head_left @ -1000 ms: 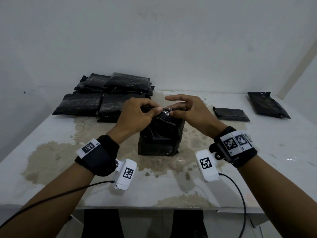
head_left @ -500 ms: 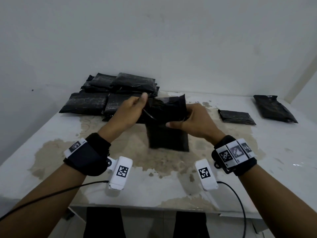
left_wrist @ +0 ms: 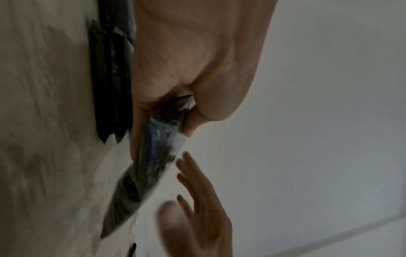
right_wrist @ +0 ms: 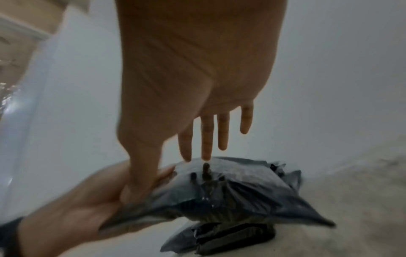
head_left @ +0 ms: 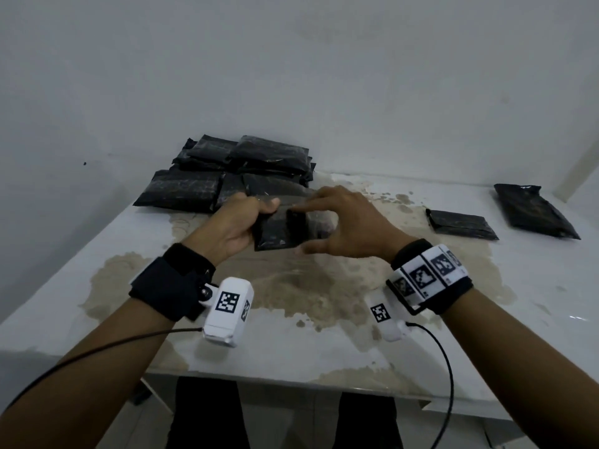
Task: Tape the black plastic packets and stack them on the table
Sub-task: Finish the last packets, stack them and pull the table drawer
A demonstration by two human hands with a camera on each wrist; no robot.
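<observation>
Gripping the black plastic packet [head_left: 281, 229] at its left edge above the stained table [head_left: 324, 345], the left hand [head_left: 231, 229] curls round it while the right hand [head_left: 348, 225] lies open, straight fingertips [right_wrist: 206, 154] touching its top, near the packet stack [head_left: 233, 170]; only unreadable square codes mark the wristbands [head_left: 428, 277].

A plain white painted wall [head_left: 324, 76] rises at 12 o'clock. Black-and-white square-patterned marker tags [head_left: 227, 302] sit on white camera housings, and 2 thin black cables [head_left: 449, 377] trail toward 6 o'clock.
</observation>
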